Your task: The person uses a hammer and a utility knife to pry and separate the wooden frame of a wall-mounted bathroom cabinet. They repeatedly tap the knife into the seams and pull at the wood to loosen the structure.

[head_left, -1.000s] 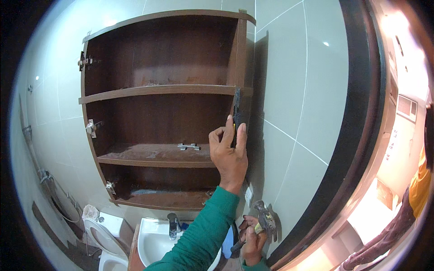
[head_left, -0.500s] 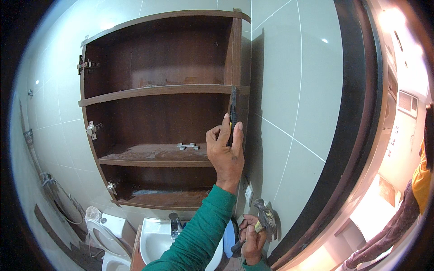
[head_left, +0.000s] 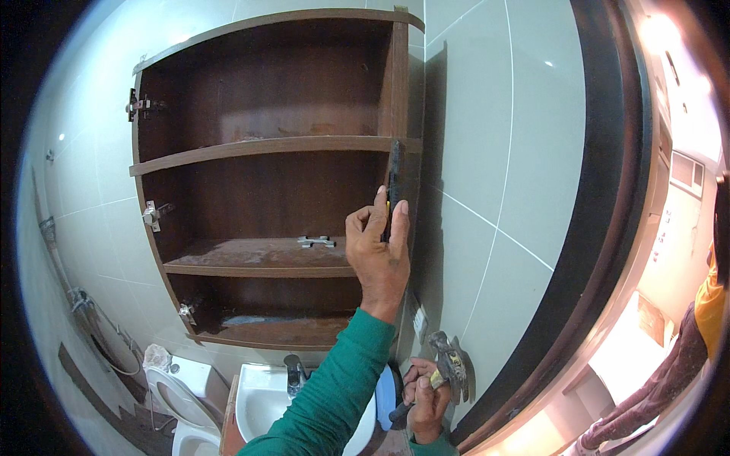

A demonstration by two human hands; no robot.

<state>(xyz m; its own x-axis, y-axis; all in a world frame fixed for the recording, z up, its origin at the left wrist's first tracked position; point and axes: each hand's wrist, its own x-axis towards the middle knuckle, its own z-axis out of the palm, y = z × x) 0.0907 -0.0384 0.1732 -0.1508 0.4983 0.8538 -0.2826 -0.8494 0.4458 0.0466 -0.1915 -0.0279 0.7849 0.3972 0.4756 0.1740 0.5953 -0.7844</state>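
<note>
My left hand (head_left: 380, 251), in a green sleeve, pinches a slim dark chisel (head_left: 395, 178) with a bit of yellow on it. The chisel stands upright against the right side of an open brown wooden cabinet (head_left: 266, 148), its upper end by the end of the upper shelf. Lower right, my right hand (head_left: 427, 403) is closed round a claw hammer (head_left: 450, 361), close under its head; the dark grip sticks out at the left. The hammer is near the tiled wall, apart from the chisel. A small metal bracket (head_left: 315, 242) lies on the middle shelf.
Metal hinges (head_left: 152, 216) line the cabinet's left side. Beneath it are a white washbasin (head_left: 255, 399) with a dark tap (head_left: 295, 372), and a toilet (head_left: 198, 387). A wall socket (head_left: 420, 323) sits near the hammer. Another person's trouser leg (head_left: 646, 395) shows beyond the dark door frame (head_left: 601, 251).
The view has shifted very slightly. Both hands keep nearly the same positions and still hold the chisel and the hammer.
</note>
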